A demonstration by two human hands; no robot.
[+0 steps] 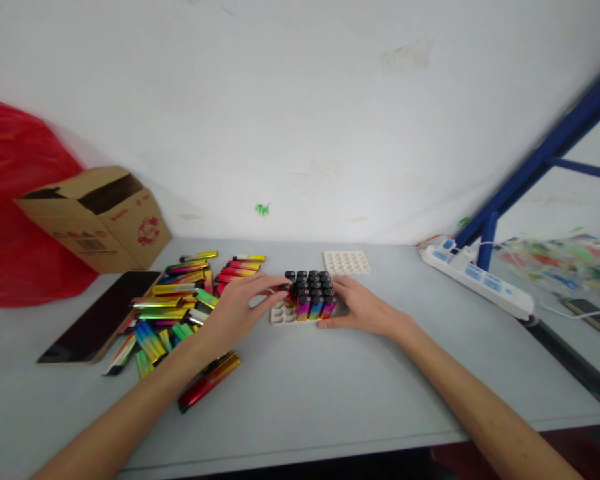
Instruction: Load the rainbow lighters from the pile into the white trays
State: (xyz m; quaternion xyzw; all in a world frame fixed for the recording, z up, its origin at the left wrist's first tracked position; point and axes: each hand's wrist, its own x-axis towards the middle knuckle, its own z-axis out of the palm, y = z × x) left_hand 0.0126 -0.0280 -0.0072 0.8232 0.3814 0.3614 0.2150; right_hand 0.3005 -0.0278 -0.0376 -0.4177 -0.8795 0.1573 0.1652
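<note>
Upright lighters with black tops and shiny multicoloured bodies stand in rows in a white tray with round-cornered slots. The tray's near-left slots are bare. My left hand pinches a black-topped lighter between thumb and fingertips at the left side of the rows. On the opposite side, my right hand braces the tray, its thumb along the near edge and its fingers against the lighters at the back. Beside my left forearm lies a loose pile of colourful lighters, one red and gold lighter nearest me.
A second white slotted tray lies near the wall. At left are a dark flat tablet-like panel, an open cardboard box and a red plastic bag. A power strip and blue metal frame stand at right.
</note>
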